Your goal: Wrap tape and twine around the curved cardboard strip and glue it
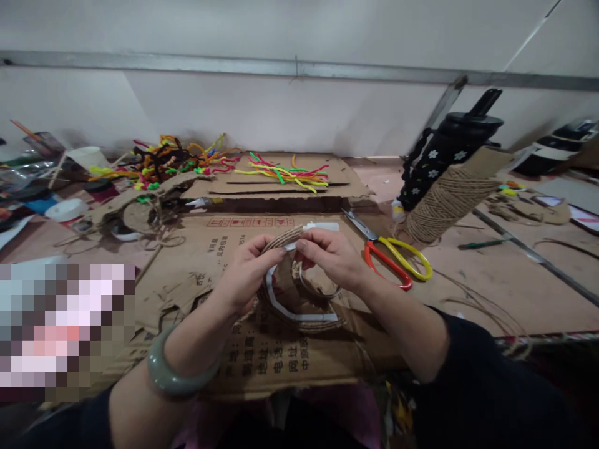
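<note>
My left hand [250, 268] is closed around the left side of a C-shaped piece wound with brown twine [306, 324]. A white tape strip [281, 305] runs along that piece's inner curve. My right hand [330, 252] pinches the upper end of the white strip, its fingertips close to my left thumb. Under the right fingers is a thin ring [327, 294] that looks like a roll of tape, partly hidden by the hand. Right of my right hand lie scissors [388, 252] with one red and one yellow handle, blades parted slightly.
Printed cardboard [224, 249] lies beneath my hands. Behind it, coloured fuzzy stems [285, 171] rest on another cardboard piece. At the right stand a twine cone [452, 202] and a black flowered bottle [433, 156]. Paint jars [35, 199] and twine scraps are at the left.
</note>
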Demonstrator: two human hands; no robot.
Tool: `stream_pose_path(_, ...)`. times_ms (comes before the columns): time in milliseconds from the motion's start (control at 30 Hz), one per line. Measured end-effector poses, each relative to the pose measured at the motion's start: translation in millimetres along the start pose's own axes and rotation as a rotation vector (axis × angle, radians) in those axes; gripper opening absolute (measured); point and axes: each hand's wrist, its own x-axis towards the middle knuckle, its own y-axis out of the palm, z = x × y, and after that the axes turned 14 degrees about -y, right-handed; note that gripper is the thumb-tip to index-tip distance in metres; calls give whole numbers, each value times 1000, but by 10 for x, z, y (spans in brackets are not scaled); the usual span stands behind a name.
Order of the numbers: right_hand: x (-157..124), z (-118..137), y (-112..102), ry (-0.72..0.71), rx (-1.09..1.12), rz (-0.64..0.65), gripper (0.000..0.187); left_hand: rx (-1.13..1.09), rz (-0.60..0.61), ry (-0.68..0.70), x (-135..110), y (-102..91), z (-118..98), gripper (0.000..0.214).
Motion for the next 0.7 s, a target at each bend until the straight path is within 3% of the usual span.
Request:
stream_pose_path(300,-15,-13,14,3,9,-23,18,9,15,20,-22,15,0,25)
stream_pose_path(500,-12,29,1,8,54,-11,31,-15,24,-36,-21,-1,-13,27)
stream_pose_path(700,-23,10,7,4,131,-36,26,-93,20,-44,-19,-32,-25,28)
